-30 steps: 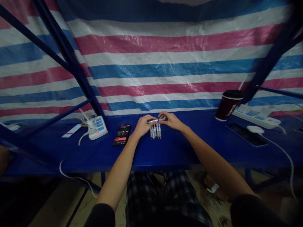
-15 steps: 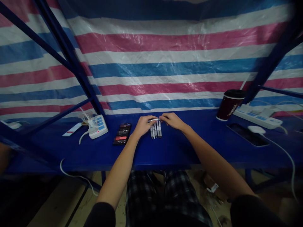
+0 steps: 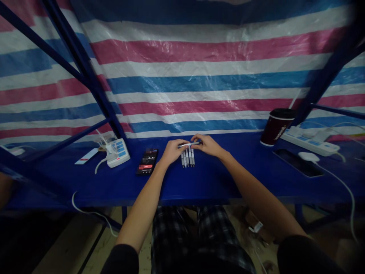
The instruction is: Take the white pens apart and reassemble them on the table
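Observation:
A white and grey pen lies level between my two hands, just over the far ends of a row of pens. My left hand is closed on its left part, thumb and fingers pinching it. At the pen's dark right end, my right hand has its thumb and forefinger bent around the tip. Below them, several similar pens lie side by side on the blue table, their dark tips toward me. My fingers hide the upper ends of some pens.
To the left lie a lit phone, a white power strip and another phone. On the right stand a dark red cup with a straw, a dark phone, a white charger and a second power strip.
My right hand's fingers have shifted up and arched around the pen's end, and more of its dark right end shows. My left hand has stayed almost still.

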Demonstrator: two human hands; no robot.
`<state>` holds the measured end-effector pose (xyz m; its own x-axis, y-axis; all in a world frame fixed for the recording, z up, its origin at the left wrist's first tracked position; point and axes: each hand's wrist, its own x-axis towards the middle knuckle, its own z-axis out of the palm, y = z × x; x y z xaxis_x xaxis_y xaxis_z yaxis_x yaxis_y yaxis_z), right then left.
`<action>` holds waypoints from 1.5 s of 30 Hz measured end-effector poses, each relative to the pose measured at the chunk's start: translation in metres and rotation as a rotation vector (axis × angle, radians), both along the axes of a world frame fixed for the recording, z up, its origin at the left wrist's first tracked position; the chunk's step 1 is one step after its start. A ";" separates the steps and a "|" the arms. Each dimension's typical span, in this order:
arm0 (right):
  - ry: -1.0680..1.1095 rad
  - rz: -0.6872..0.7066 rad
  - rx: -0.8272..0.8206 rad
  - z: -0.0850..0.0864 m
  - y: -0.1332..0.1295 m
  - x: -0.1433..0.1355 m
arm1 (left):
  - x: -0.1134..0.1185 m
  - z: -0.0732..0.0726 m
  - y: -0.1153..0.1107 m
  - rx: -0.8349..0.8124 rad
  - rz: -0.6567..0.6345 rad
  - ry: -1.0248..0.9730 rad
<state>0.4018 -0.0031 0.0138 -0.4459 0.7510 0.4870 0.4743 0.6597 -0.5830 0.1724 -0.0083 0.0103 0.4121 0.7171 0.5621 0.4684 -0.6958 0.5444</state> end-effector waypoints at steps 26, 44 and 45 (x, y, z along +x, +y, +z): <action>-0.150 -0.002 -0.026 0.001 0.000 0.001 | -0.001 0.001 -0.001 -0.032 0.016 0.016; 0.404 0.487 -0.800 -0.006 -0.012 -0.024 | -0.004 0.017 -0.004 0.270 0.227 -0.190; 0.411 0.530 -0.817 -0.006 -0.014 -0.026 | -0.005 0.017 -0.004 0.242 0.203 -0.229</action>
